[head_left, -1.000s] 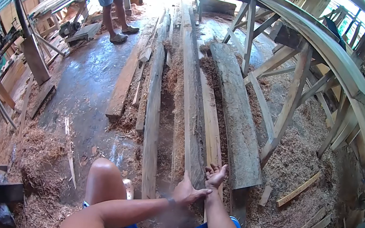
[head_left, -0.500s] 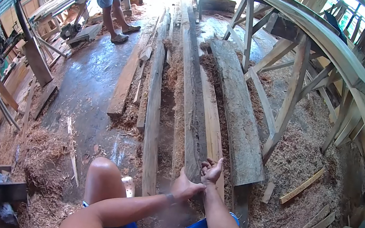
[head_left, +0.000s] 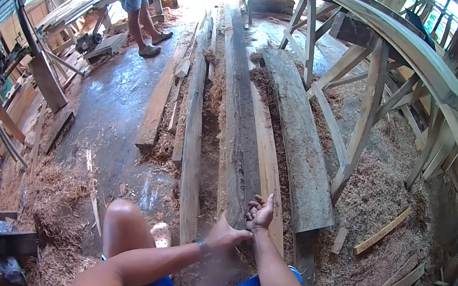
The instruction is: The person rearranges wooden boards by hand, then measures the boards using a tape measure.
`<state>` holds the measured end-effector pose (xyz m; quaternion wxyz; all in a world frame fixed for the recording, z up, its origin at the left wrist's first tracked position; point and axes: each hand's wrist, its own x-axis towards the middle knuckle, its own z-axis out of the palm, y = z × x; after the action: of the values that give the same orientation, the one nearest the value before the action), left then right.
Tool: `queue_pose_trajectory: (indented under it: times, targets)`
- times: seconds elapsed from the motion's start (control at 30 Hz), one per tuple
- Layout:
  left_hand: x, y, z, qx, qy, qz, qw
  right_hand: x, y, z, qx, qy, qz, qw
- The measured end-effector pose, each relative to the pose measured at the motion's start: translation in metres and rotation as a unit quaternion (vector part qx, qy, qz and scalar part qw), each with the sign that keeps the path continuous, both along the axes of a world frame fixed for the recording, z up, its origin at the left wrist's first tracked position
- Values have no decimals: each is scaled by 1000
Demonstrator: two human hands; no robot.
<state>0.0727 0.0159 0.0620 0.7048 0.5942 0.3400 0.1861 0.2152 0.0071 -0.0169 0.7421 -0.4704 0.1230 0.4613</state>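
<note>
Two hands are lying close together at the near end of the long beam (head_left: 238, 121). R hand (head_left: 260, 213) is facing palm up, fingers loosely curling inward; L hand (head_left: 225, 234) is pointing its thumb at the R wrist, its other fingers mostly hiding, so can't tell if spread or pressed. Beam is running btwn a narrow plank (head_left: 195, 138) & pale plank (head_left: 267, 155), w/ shavings (head_left: 213, 96) lying nearby.

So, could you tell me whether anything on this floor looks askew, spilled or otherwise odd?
Curly brown wood shavings lie strewn over much of the smooth grey floor, though that may be ordinary work waste. On the right, a short yellowish wooden strip lies askew to the long weathered wooden boards.
</note>
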Motion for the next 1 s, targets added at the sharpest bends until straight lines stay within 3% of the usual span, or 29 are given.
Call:
queue_pose_trajectory:
  times: [0.07,0.17,0.23,0.3,0.37,0.47,0.57,0.6,0.67,0.77,0.87,1.0]
  targets:
    - [-5,7,5,-10,-20,-11,1000,1,0,1,16,-2,49,999]
    - [-23,11,2,-41,20,12,999,2,4,2,-71,-55,160,983]
    - [-33,17,2,-115,40,43,992,-5,1,-24,-157,-304,269,900]
    - [-40,23,8,-105,120,107,981,-18,-2,-35,-206,-544,334,741]
    - [-46,28,6,-105,203,175,958,-33,-7,-9,-230,-563,373,701]
    - [-49,34,24,-288,144,102,941,-46,-15,11,-297,-617,380,622]
    - [-58,40,-28,-420,79,90,900,-56,-25,57,-300,-664,371,575]
    - [-69,47,-59,-451,40,87,888,-54,-27,58,-301,-680,358,565]
    - [-77,45,-63,-480,-25,55,875,-62,-28,58,-289,-708,338,549]
    - [-71,40,-31,-388,52,132,911,-69,-24,52,-300,-683,373,552]
    - [-75,49,-48,-358,58,136,922,-67,-23,53,-278,-694,383,542]
    - [-93,55,-61,-346,58,126,928,-62,-24,58,-217,-717,334,572]
